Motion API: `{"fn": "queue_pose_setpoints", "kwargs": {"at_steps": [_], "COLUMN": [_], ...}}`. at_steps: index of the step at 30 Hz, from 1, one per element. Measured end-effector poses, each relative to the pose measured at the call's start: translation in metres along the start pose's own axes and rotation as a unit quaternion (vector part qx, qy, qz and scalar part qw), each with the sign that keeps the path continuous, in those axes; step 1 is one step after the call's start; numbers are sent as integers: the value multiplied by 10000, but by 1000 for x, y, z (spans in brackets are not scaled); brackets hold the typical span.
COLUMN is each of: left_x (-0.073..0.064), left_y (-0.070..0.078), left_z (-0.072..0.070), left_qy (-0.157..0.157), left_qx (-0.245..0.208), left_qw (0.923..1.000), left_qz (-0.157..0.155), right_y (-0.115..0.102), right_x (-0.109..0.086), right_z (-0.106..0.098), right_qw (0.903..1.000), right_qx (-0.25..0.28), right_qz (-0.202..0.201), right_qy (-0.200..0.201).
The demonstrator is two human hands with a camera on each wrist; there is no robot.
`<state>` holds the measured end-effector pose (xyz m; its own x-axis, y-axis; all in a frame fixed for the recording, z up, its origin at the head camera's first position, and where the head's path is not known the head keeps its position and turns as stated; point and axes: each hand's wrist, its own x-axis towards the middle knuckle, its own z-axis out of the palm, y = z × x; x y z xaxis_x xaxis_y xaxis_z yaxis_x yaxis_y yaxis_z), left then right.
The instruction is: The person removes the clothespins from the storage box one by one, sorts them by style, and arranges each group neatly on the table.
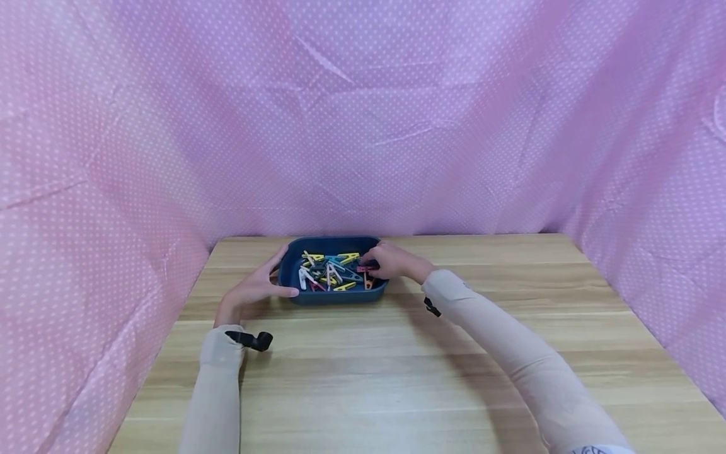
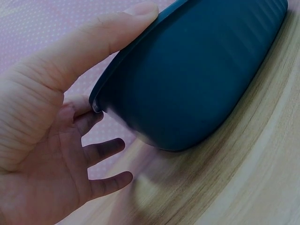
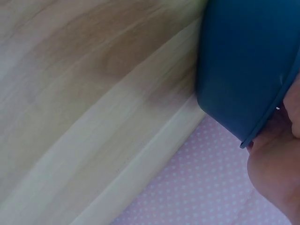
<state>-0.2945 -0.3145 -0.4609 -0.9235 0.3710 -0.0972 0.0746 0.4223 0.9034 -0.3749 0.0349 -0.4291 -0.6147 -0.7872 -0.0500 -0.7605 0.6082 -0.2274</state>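
Note:
A dark blue plastic tub (image 1: 334, 297) holds several clothespins in white, yellow, blue, red and orange. At its left end is my left hand (image 1: 258, 287), the thumb laid over the near rim and the other fingers reaching along the outside, fairly straight. The left wrist view shows this hand (image 2: 51, 140) with its lower fingers spread beside the tub wall (image 2: 187, 79). My right hand (image 1: 391, 260) reaches over the right rim into the tub; its fingers pinch a red clothespin (image 1: 365, 268). In the right wrist view the tub wall (image 3: 243, 65) hides the fingertips of that hand (image 3: 276, 164).
The tub stands near the back of a wooden table (image 1: 351, 378). A pink dotted cloth (image 1: 386, 126) hangs behind the table and along both sides. Each sleeved forearm carries a black wrist camera, one of them the left camera (image 1: 249, 340).

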Motion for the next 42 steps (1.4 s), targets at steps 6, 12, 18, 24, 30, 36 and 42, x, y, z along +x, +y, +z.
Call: {"fn": "queue_pose_setpoints", "kwargs": {"at_steps": [6,12,18,24,30,36,42], "left_x": [-1,0,3,5,4,2,0], "left_y": [1,1,0,-2,-1,-2,-1], "left_z": [0,0,0,0,0,-2,-1], "left_qy": [-19,-38,-13,-3,-18,-28,2], "left_qx": [4,-40,38,21,42,60,30], "left_qw": [10000,10000,9999,9999,10000,9999,9999], "left_qz": [-40,-53,-96,-131,-53,-99,-109], "right_y": [0,-1,0,2,3,0,-4], "right_x": [2,1,-1,-5,-4,-6,-8], "right_z": [4,4,2,3,9,11,11], "right_qw": [9995,9991,9999,9986,9980,9965,9950], "right_qx": [-122,-300,97,485,428,348,239], "right_qz": [205,224,76,-25,-85,-158,-126], "right_qy": [-212,-207,-44,223,461,749,963]}}
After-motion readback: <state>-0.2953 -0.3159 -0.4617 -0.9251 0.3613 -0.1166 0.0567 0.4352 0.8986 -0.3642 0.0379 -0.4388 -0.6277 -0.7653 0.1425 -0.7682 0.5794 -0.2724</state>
